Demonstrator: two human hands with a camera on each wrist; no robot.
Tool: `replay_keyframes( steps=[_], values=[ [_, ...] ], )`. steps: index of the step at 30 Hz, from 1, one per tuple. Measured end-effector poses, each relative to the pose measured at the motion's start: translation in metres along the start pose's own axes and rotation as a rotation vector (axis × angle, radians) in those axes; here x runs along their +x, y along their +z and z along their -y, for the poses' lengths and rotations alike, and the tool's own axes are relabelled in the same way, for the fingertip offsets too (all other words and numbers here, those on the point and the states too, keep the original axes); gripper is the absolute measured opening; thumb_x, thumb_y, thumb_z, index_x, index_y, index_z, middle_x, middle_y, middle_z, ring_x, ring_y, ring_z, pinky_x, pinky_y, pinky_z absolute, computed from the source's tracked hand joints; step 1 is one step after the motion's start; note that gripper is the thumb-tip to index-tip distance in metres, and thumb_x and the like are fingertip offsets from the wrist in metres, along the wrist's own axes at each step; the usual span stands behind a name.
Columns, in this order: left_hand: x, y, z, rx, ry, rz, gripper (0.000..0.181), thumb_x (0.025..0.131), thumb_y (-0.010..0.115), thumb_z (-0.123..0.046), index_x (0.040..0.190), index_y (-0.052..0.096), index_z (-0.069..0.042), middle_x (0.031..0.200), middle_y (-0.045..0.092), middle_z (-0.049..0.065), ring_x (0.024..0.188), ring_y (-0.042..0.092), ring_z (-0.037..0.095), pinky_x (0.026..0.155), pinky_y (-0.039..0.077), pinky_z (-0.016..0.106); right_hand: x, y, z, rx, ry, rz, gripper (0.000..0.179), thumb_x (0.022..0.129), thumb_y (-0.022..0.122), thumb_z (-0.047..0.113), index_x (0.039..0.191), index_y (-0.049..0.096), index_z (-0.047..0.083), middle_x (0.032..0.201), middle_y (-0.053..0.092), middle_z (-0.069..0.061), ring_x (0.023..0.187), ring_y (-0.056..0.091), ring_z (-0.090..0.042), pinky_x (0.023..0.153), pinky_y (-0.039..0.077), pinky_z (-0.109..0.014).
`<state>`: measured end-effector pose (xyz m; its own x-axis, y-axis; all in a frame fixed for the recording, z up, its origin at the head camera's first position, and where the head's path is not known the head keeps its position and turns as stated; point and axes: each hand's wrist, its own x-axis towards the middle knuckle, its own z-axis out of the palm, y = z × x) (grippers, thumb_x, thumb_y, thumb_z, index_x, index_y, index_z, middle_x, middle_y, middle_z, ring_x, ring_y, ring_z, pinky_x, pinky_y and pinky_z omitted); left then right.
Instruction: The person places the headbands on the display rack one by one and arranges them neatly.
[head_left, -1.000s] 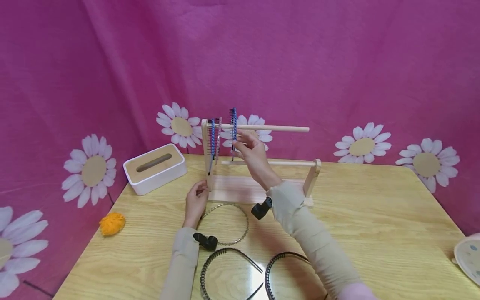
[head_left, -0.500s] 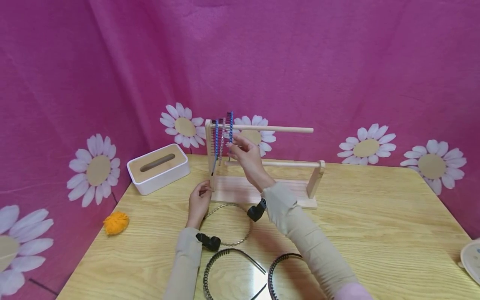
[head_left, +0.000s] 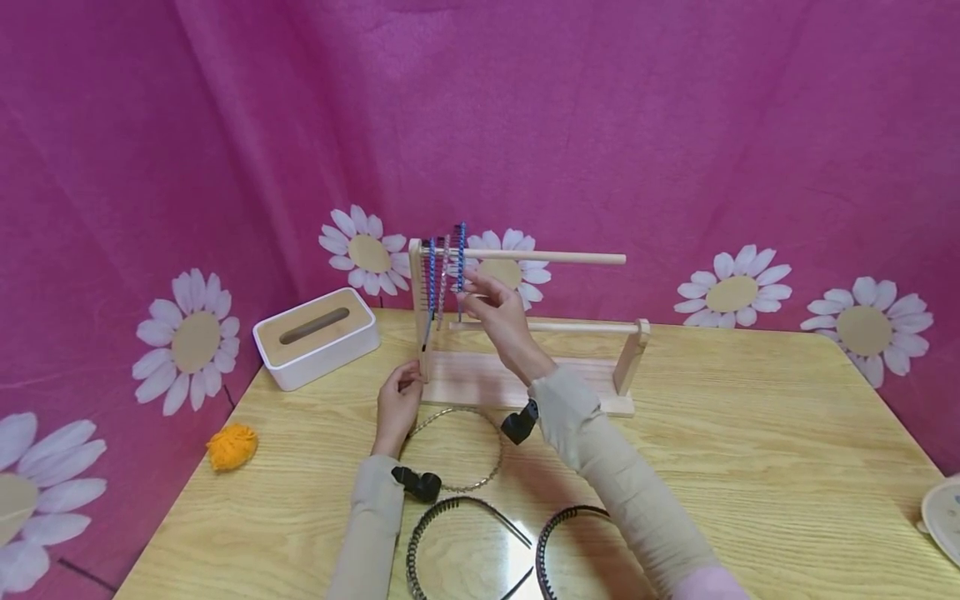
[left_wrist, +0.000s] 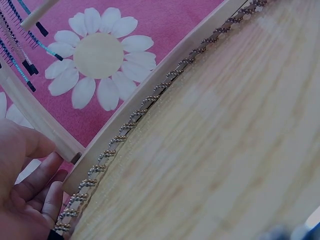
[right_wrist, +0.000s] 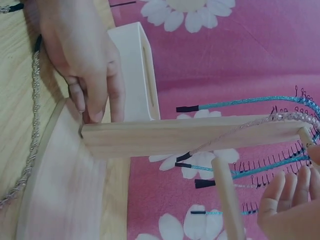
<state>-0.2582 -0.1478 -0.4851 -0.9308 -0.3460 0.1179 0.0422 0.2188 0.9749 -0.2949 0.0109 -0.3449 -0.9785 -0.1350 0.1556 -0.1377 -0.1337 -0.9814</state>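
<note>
In the head view my right hand [head_left: 506, 323] pinches a blue beaded headband [head_left: 461, 250] at the upper rod of a wooden rack [head_left: 525, 383]. The top of this headband stands higher than those of its neighbours. Left of it, a pink headband [head_left: 442, 283] and another blue headband [head_left: 431, 283] hang on the rod by the left post. My left hand [head_left: 397, 404] grips the foot of that post, its thumb and fingers about the wood in the left wrist view. In the right wrist view, the right fingers [right_wrist: 285, 192] lie partly out of frame.
A gold beaded headband [head_left: 501, 454] and two dark headbands [head_left: 411, 554] lie on the table in front of the rack. A white tissue box [head_left: 322, 367] with a wooden lid and an orange fluffy ball [head_left: 232, 447] are on the left. A lower rod [head_left: 570, 327] juts from the rack's right post.
The right hand has brought its blue headband leftward along the upper rod, closer to the pink one. The left hand stays at the post's foot. The head view has shifted slightly.
</note>
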Motion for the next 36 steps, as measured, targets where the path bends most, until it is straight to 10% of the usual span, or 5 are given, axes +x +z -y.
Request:
replay_keyframes(
  steps=[15, 22, 36],
  values=[
    [-0.003, 0.003, 0.001, -0.003, -0.01, 0.012, 0.032, 0.089, 0.052, 0.001, 0.119, 0.064, 0.003, 0.104, 0.066, 0.021, 0.096, 0.061, 0.026, 0.078, 0.044, 0.017, -0.049, -0.046, -0.033, -0.113, 0.014, 0.039, 0.039, 0.093, 0.059, 0.001, 0.131, 0.056, -0.005, 0.093, 0.062, 0.009, 0.081, 0.057, 0.001, 0.075, 0.05, -0.016],
    [-0.001, 0.001, 0.0, 0.011, -0.003, -0.002, 0.031, 0.089, 0.053, 0.0, 0.117, 0.065, 0.002, 0.103, 0.066, 0.021, 0.088, 0.058, 0.013, 0.078, 0.044, 0.017, -0.089, -0.074, -0.055, -0.264, 0.067, 0.134, 0.039, 0.091, 0.063, 0.004, 0.127, 0.057, -0.007, 0.093, 0.062, 0.006, 0.083, 0.057, 0.0, 0.075, 0.049, -0.017],
    [0.0, 0.0, 0.0, -0.015, -0.007, -0.009, 0.032, 0.088, 0.053, 0.001, 0.117, 0.065, 0.003, 0.103, 0.066, 0.021, 0.083, 0.054, 0.005, 0.078, 0.043, 0.015, -0.154, -0.138, -0.067, -0.15, 0.249, 0.706, 0.04, 0.093, 0.058, 0.003, 0.121, 0.048, -0.024, 0.097, 0.068, 0.006, 0.087, 0.063, -0.003, 0.076, 0.053, -0.018]
  ],
)
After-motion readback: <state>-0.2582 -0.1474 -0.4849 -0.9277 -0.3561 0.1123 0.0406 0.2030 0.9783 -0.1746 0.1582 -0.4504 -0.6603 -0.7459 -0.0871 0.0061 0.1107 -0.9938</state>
